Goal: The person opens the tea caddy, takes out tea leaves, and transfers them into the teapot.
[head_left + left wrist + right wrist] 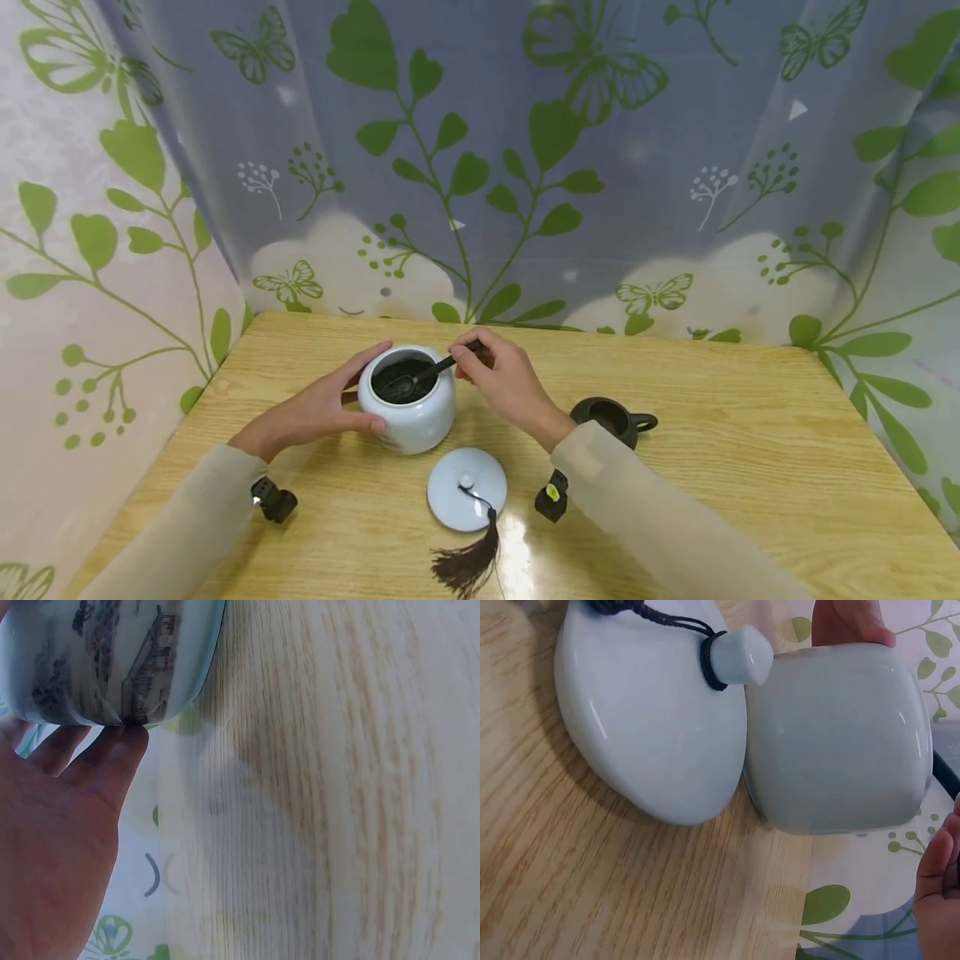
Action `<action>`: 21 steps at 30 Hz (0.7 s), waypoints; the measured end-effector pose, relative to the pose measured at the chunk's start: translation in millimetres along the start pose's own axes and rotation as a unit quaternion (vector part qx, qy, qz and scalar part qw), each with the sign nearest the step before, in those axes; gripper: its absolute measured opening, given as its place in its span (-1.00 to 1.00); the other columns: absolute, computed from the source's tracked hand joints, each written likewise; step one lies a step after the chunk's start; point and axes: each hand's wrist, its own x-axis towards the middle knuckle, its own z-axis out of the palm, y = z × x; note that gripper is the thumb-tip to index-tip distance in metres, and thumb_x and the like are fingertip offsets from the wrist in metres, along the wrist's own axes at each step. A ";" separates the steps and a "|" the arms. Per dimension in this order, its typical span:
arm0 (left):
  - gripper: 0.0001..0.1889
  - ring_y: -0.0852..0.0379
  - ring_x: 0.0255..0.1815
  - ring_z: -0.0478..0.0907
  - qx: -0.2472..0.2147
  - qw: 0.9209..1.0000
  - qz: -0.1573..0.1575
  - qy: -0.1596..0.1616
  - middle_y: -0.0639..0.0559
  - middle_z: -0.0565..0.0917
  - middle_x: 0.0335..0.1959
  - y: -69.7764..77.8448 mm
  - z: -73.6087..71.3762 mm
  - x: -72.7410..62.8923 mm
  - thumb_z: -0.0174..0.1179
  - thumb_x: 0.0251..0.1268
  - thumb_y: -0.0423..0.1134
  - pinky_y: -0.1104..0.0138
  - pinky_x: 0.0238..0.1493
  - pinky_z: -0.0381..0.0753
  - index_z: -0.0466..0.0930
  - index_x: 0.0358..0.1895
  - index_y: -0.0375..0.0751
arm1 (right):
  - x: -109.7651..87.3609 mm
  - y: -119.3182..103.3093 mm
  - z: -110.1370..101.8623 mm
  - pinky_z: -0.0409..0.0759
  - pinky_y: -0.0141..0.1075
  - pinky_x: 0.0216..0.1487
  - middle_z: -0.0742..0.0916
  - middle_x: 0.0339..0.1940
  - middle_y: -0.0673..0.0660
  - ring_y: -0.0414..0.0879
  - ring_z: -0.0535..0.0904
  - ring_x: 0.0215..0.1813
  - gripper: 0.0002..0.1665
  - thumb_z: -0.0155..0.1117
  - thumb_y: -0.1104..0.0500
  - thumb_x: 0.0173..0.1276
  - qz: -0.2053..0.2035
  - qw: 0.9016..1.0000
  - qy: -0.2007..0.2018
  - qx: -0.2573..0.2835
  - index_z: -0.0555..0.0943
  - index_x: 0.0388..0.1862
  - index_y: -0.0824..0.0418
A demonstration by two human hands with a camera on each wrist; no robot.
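A white ceramic jar (420, 427) stands on the table with its mouth uncovered and dark loose leaves (392, 390) inside, which look like tea. My left hand (318, 410) holds the jar from its left side, thumb in front and fingers behind. In the left wrist view, fingertips of that hand (64, 810) touch the jar (97, 660), which bears a painted building scene. Between thumb and fingers, my right hand (506, 377) pinches the handle of a dark spoon (444, 365); its bowl lies on the leaves. The right wrist view shows only part of this hand (941, 889).
The jar's white lid (453, 500), with a knob and a dark brown tassel (474, 562), lies on the wooden table (750, 467) in front of the jar. A dark handled pot (609, 417) stands right, partly behind my right sleeve. A patterned curtain (480, 167) hangs behind.
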 end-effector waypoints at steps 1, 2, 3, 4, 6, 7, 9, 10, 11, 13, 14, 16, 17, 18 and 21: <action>0.17 -0.34 0.79 0.08 0.001 1.000 0.000 0.000 -0.15 0.04 0.83 0.2 0.0 0.0 0.57 0.36 -0.10 -0.30 0.67 0.27 -0.11 0.84 0.16 | -0.3 0.4 -1.3 0.68 -0.31 -0.12 0.80 -0.20 0.28 -0.16 0.71 -0.20 -0.71 0.24 0.07 0.73 -0.001 1.000 0.001 0.002 0.72 0.12 0.26; 0.18 -0.34 0.79 0.09 0.002 1.000 0.000 0.000 -0.15 0.04 0.83 0.3 -0.1 0.0 0.58 0.36 -0.10 -0.30 0.67 0.27 -0.11 0.84 0.15 | -0.6 0.8 -2.6 0.69 -0.30 -0.11 0.80 -0.20 0.29 -0.16 0.71 -0.20 -0.71 0.24 0.07 0.73 -0.002 1.000 0.002 0.004 0.71 0.12 0.27; 0.18 -0.34 0.79 0.09 0.003 1.000 0.000 0.000 -0.15 0.04 0.83 0.4 -0.1 0.0 0.58 0.35 -0.10 -0.30 0.67 0.27 -0.11 0.84 0.15 | -0.8 1.5 -3.9 0.70 -0.29 -0.11 0.80 -0.19 0.29 -0.16 0.71 -0.19 -0.70 0.24 0.06 0.73 -0.003 1.000 0.003 0.006 0.71 0.12 0.27; 0.18 -0.34 0.78 0.09 0.004 1.000 0.000 0.000 -0.16 0.04 0.83 0.5 -0.1 0.1 0.58 0.35 -0.09 -0.30 0.67 0.28 -0.11 0.84 0.15 | -0.9 2.2 -5.0 0.70 -0.28 -0.11 0.80 -0.19 0.28 -0.16 0.71 -0.19 -0.70 0.24 0.06 0.74 -0.003 1.000 0.003 0.006 0.71 0.12 0.26; 0.18 -0.34 0.79 0.09 0.006 1.000 -0.001 0.000 -0.15 0.04 0.82 0.7 -0.1 0.1 0.58 0.35 -0.09 -0.29 0.67 0.28 -0.11 0.84 0.15 | -1.1 3.1 -7.3 0.71 -0.28 -0.11 0.81 -0.19 0.24 -0.14 0.71 -0.19 -0.71 0.23 0.05 0.74 0.000 1.000 0.004 0.007 0.71 0.12 0.24; 0.18 -0.33 0.79 0.09 0.006 1.000 -0.002 0.000 -0.16 0.05 0.82 0.8 -0.1 0.1 0.58 0.35 -0.09 -0.29 0.67 0.28 -0.11 0.84 0.15 | -1.3 3.4 -8.6 0.70 -0.28 -0.12 0.81 -0.20 0.22 -0.13 0.71 -0.19 -0.71 0.23 0.04 0.74 0.001 1.000 0.005 0.007 0.71 0.12 0.23; 0.18 -0.33 0.79 0.09 0.007 1.000 -0.003 0.000 -0.16 0.06 0.82 0.9 -0.1 -0.1 0.58 0.35 -0.09 -0.29 0.67 0.28 -0.11 0.84 0.14 | -1.4 4.1 -11.1 0.69 -0.30 -0.14 0.81 -0.21 0.21 -0.12 0.69 -0.21 -0.70 0.23 0.03 0.74 0.003 1.000 0.006 0.007 0.71 0.11 0.24; 0.18 -0.33 0.79 0.09 0.006 1.000 -0.003 0.000 -0.16 0.06 0.82 0.9 0.0 -0.2 0.58 0.35 -0.09 -0.29 0.68 0.27 -0.11 0.84 0.14 | -1.4 4.4 -12.4 0.69 -0.30 -0.14 0.81 -0.21 0.21 -0.12 0.69 -0.21 -0.70 0.23 0.04 0.74 0.004 1.000 0.006 0.008 0.71 0.11 0.24; 0.18 -0.33 0.79 0.09 0.006 1.000 -0.004 0.000 -0.16 0.06 0.82 0.9 -0.1 -0.4 0.58 0.35 -0.09 -0.29 0.68 0.27 -0.11 0.84 0.14 | -1.5 4.6 -13.9 0.69 -0.31 -0.14 0.81 -0.22 0.21 -0.12 0.69 -0.22 -0.70 0.22 0.04 0.74 0.004 1.000 0.007 0.008 0.71 0.10 0.25; 0.18 -0.33 0.79 0.09 0.006 1.000 -0.004 0.000 -0.16 0.07 0.82 0.8 -0.1 -0.5 0.58 0.35 -0.09 -0.29 0.68 0.27 -0.11 0.84 0.15 | -1.7 4.7 -17.2 0.70 -0.32 -0.13 0.82 -0.22 0.21 -0.13 0.70 -0.22 -0.68 0.22 0.04 0.75 0.003 1.000 0.009 0.008 0.70 0.11 0.27; 0.18 -0.33 0.79 0.09 0.006 1.000 -0.004 0.000 -0.16 0.07 0.82 0.7 -0.2 -0.6 0.58 0.35 -0.09 -0.29 0.68 0.27 -0.11 0.84 0.15 | -1.7 4.9 -19.1 0.72 -0.32 -0.12 0.82 -0.21 0.21 -0.13 0.70 -0.21 -0.67 0.21 0.04 0.75 0.004 1.000 0.009 0.010 0.70 0.13 0.28; 0.18 -0.33 0.79 0.09 0.006 1.000 -0.004 0.000 -0.16 0.08 0.82 0.5 -0.4 -0.6 0.58 0.35 -0.09 -0.29 0.68 0.27 -0.11 0.84 0.15 | -2.1 5.4 -23.3 0.75 -0.28 -0.08 0.82 -0.21 0.19 -0.09 0.72 -0.18 -0.67 0.21 0.05 0.75 0.006 1.000 0.011 0.014 0.70 0.14 0.28; 0.18 -0.32 0.79 0.09 0.006 1.000 -0.004 0.000 -0.15 0.08 0.82 0.4 -0.4 -0.6 0.58 0.35 -0.08 -0.29 0.68 0.27 -0.11 0.84 0.16 | -2.5 5.3 -25.6 0.77 -0.24 -0.05 0.82 -0.21 0.18 -0.05 0.73 -0.16 -0.67 0.21 0.04 0.75 0.008 1.000 0.012 0.017 0.70 0.15 0.28; 0.18 -0.32 0.79 0.09 0.007 1.000 -0.005 0.000 -0.15 0.08 0.81 0.3 -0.5 -0.5 0.59 0.34 -0.08 -0.30 0.68 0.26 -0.11 0.84 0.16 | -2.9 5.2 -28.1 0.79 -0.17 -0.01 0.81 -0.20 0.17 0.01 0.74 -0.13 -0.67 0.21 0.05 0.75 0.011 1.000 0.014 0.023 0.70 0.15 0.27; 0.19 -0.32 0.79 0.09 0.006 1.000 -0.005 0.001 -0.15 0.08 0.82 0.1 -0.5 -0.3 0.59 0.34 -0.07 -0.30 0.68 0.25 -0.11 0.84 0.13 | -4.4 4.6 -36.7 0.80 -0.01 0.06 0.80 -0.21 0.14 0.13 0.74 -0.07 -0.70 0.22 0.04 0.75 0.017 0.999 0.023 0.038 0.70 0.12 0.24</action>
